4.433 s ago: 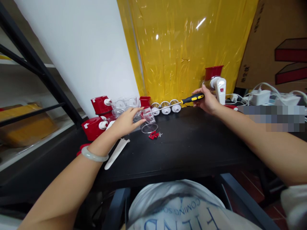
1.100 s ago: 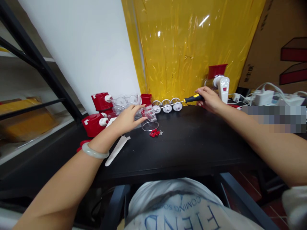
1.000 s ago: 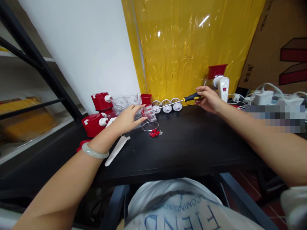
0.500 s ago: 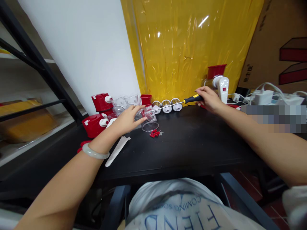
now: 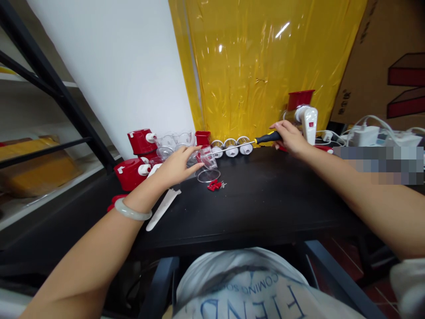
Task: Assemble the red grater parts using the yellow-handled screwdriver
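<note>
My left hand (image 5: 173, 167) grips a clear plastic piece (image 5: 206, 157) with a red part at its far side, held just above the black table (image 5: 259, 199). My right hand (image 5: 289, 138) is closed round the black and yellow handle of a screwdriver (image 5: 265, 137). The metal shaft points left, its tip reaching the clear piece. A jade-coloured bangle (image 5: 132, 212) circles my left wrist. A clear ring (image 5: 208, 176) lies below the piece, with small red clips and screws (image 5: 214, 184) beside it.
Red and white appliance bodies (image 5: 130, 172) and clear cups (image 5: 172, 141) crowd the back left. Three metal drums (image 5: 231, 147) line the yellow curtain (image 5: 265, 62). An assembled red and white unit (image 5: 305, 116) stands right of my hand, with chargers and cables (image 5: 365, 133) beyond. A white flat part (image 5: 162, 209) lies near the edge.
Little differs: my right hand shifts slightly on the screwdriver handle, as if turning it, while my left hand keeps the clear piece in the same place.
</note>
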Demonstrator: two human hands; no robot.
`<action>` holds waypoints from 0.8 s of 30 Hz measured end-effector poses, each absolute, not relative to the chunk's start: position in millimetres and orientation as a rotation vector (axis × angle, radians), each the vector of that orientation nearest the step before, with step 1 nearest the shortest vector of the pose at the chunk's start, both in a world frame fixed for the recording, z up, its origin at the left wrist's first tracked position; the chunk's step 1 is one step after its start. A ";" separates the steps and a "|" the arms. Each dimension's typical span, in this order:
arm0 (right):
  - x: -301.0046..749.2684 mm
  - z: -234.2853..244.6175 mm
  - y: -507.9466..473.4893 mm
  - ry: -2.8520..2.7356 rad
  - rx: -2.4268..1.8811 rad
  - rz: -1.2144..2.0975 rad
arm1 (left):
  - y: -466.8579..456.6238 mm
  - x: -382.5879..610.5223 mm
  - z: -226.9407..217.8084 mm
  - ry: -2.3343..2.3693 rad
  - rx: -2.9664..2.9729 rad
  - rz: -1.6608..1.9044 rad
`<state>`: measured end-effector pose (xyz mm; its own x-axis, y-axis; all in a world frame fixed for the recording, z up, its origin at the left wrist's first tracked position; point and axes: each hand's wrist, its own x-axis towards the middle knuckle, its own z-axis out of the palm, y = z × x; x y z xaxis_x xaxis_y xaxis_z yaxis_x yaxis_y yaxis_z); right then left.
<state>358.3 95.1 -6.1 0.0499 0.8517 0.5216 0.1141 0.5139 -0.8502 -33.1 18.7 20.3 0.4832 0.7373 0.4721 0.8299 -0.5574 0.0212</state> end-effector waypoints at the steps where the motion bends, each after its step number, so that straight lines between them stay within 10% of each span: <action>1: 357.8 -5.5 94.8 -1.410 -0.895 0.702 | 19.0 -33.1 20.2 -1.349 -2.518 -0.646; 24: 357.3 -1.6 87.4 -1.350 -0.822 0.889 | 18.5 -31.8 20.7 -1.333 -2.516 -0.623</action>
